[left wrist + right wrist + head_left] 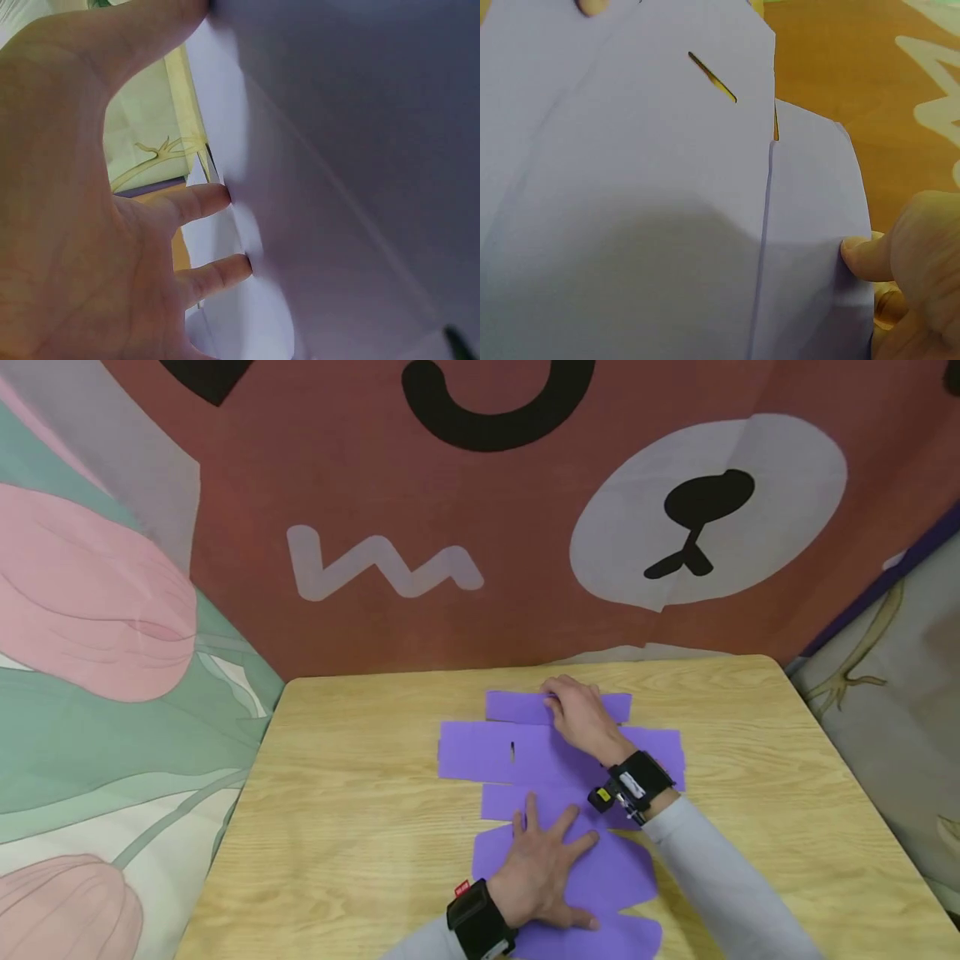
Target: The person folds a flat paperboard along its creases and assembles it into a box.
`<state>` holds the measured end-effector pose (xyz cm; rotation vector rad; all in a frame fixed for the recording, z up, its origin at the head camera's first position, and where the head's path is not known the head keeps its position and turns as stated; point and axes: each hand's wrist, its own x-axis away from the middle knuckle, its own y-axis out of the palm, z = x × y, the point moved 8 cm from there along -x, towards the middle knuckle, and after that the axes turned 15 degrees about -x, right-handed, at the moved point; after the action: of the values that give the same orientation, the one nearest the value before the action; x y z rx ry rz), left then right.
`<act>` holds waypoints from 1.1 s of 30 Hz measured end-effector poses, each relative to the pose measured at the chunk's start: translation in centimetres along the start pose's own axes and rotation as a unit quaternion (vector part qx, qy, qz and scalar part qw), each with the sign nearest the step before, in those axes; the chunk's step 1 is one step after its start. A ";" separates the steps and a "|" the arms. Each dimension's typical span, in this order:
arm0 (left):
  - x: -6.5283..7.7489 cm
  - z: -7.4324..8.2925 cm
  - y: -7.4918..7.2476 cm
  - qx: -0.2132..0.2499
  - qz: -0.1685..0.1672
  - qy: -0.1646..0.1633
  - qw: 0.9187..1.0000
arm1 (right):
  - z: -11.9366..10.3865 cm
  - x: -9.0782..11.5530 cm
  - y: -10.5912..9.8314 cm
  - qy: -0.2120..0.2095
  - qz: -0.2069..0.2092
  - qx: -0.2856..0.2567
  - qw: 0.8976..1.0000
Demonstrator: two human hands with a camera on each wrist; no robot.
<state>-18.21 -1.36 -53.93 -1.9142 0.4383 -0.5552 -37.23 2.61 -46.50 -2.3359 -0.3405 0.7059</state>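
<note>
An unfolded purple box (472, 752), flat with side flaps, crease lines and a small slit (712, 77), lies lengthwise on the table. Fingers spread wide, my left hand (540, 877) presses on its near panels; in the left wrist view the fingertips (217, 279) touch the purple surface. At the far end, my right hand (581, 714) pinches the edge of the end flap (810, 195). Its thumb (866, 257) rests on top of that flap, while the other fingers curl below the edge, partly hidden. The nearest panel runs out of the head view's bottom.
The wooden table (360, 793) has its far edge just beyond the box. Behind it hangs a brown cloth (360, 468) with a bear face. Patterned fabric (90, 735) borders the left side, and more printed cloth (900, 693) the right.
</note>
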 end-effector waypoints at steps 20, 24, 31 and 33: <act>0.2 -0.2 0.1 0.003 0.001 -0.001 1.000 | -4.8 2.1 -2.1 -0.045 0.010 -0.003 0.999; 0.2 -0.3 0.1 0.005 0.004 -0.002 1.000 | -5.9 2.7 -2.5 -0.054 0.007 0.010 0.998; 0.1 -0.3 0.1 0.008 -0.001 -0.001 1.000 | -7.2 3.8 -2.8 -0.063 0.004 0.034 0.997; 0.2 -0.2 0.1 0.009 -0.001 -0.002 1.000 | -7.6 4.1 -2.8 -0.066 0.004 0.039 0.997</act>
<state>-18.22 -1.66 -53.90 -1.8985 0.4274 -0.5548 -29.68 2.44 -41.49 -2.2245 -0.3563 0.8644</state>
